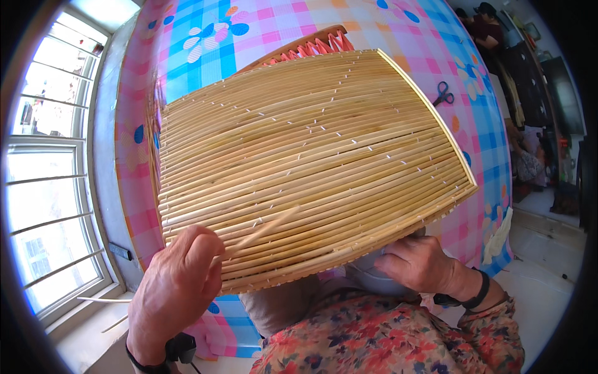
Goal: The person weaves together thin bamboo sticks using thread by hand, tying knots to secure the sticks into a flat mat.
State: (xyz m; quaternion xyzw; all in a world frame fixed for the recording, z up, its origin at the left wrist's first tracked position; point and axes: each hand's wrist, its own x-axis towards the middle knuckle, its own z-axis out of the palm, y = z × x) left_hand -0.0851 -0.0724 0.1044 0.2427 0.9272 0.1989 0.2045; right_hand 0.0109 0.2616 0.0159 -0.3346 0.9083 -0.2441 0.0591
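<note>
A large mat of straw-coloured reeds (311,149), joined with small white stitches, slopes across my lap and the bed. My left hand (177,274) is at its near left corner, thumb and fingers pinched on a thin reed stalk (265,230). The stalk is slightly blurred and slants up over the mat. Beneath the near right edge, my right hand (420,265) is closed with curled fingers. What lies in those fingers is hidden. A pale grey rounded thing (374,277) sits just beside that hand, partly under the mat.
A checked, flowered cloth (274,22) covers the bed. Black-handled scissors (443,93) lie right of the mat. Behind it is a wooden bar with red lacing (321,45). A barred window (53,187) and a dark remote-like device (119,251) are left. A person (487,28) is far right.
</note>
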